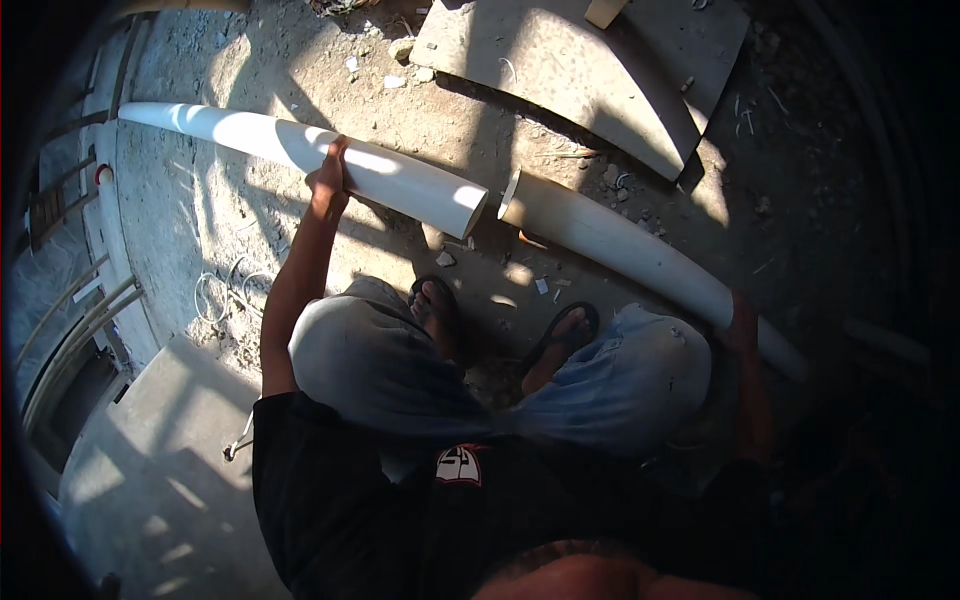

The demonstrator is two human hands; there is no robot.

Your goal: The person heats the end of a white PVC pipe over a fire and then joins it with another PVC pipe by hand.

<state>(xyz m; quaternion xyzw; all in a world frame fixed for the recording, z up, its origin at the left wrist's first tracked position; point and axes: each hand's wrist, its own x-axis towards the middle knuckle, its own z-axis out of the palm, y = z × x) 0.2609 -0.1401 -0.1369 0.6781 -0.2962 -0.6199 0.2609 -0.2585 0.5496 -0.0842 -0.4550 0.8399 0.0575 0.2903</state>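
My left hand (329, 178) is closed around a long white plastic pipe (415, 188), which reaches away to the far left. To the right, a second plastic pipe (610, 240), duller and partly in shade, slants down toward the lower right. My right hand (740, 325) grips it near its shaded end; that hand's fingers are dim. The two open pipe ends face each other just beyond my feet, with a small gap between them.
A flat board or slab (570, 75) lies at the far right over rubble. Loose cable (235, 290) is coiled on the left beside a concrete slab (165, 470). Sandals (560, 335) are on my feet, and stone bits dot the dirt floor (400, 110).
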